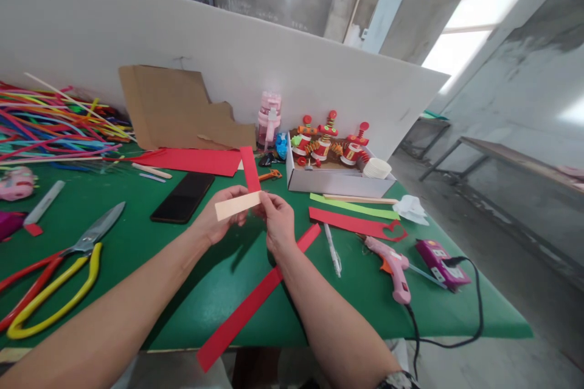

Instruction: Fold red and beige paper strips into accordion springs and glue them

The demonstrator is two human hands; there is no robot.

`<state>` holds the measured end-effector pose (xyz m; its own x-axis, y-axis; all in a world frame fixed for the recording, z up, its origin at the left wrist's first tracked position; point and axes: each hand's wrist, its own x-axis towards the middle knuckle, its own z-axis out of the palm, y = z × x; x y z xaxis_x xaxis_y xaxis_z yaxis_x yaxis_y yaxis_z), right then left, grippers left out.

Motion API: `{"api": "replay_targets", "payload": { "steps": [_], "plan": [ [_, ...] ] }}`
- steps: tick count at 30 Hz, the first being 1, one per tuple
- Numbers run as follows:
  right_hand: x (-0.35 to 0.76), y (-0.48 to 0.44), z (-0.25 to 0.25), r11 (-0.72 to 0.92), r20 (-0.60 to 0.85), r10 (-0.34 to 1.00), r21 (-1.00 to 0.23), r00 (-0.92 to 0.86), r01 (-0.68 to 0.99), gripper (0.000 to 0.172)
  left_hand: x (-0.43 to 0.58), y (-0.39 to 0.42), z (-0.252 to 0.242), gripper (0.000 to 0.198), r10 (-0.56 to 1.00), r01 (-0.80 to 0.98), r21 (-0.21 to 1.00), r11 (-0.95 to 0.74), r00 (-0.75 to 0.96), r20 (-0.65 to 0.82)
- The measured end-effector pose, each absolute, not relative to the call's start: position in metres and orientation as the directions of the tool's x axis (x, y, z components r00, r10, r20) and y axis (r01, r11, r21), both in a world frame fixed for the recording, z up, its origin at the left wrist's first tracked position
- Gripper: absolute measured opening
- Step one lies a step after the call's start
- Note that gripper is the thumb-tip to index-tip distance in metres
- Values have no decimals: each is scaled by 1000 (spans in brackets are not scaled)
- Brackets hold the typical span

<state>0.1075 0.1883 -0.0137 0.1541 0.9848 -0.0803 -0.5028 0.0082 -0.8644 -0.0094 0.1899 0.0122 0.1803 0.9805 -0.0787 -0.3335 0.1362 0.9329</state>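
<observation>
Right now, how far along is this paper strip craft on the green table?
Done: finished red figures stand in the white box. In hand: left hand holds a tan strip; right hand pinches a red strip across it. Left: green strip and glue gun lie untouched.

Cream strip (pixel 237 205); red strip (pixel 250 168); green table (pixel 214 279); pink glue gun (pixel 390 261).

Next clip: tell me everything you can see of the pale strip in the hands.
The pale strip is a short, flat, cream band, paper or thin card by its look. It is held above the green table, nearly level, right end slightly higher. The left hand grips it from behind; the right hand pinches its right end, where a red strip stands up.
</observation>
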Motion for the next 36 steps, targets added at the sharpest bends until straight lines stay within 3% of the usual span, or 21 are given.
{"api": "replay_targets", "payload": {
  "steps": [7, 10, 12, 19, 23, 32, 36],
  "plan": [
    [116, 190, -4, 167, 31, 934, -919, 357, -357, 20, -7, 185, 14, 40, 973, -175, 984, 17, 230, 24],
    [114, 187, -3, 213, 95, 927, -929, 362, -303, 20, 0, 181, 12, 38, 966, -143, 989, -36, 247, 71],
    [112, 186, -3, 220, 111, 929, -932, 352, -288, 19, 3, 182, 8, 35, 985, -158, 986, -49, 157, 74],
    [112, 186, -2, 49, -4, 994, -871, 106, -488, 24, -3, 191, 3, 36, 991, -134, 983, -126, -58, 119],
    [117, 187, 1, 15, -19, 998, -885, 68, -466, 23, -4, 188, 8, 37, 992, -44, 991, -125, -18, 124],
    [119, 185, 3, 25, 0, 999, -889, 54, -458, 20, -4, 189, 12, 32, 999, -283, 959, 2, 43, 11],
    [120, 186, 3, -69, -70, 997, -895, -13, -441, 25, -7, 192, 7, 30, 999, -234, 971, -48, 14, 52]
  ]
}}
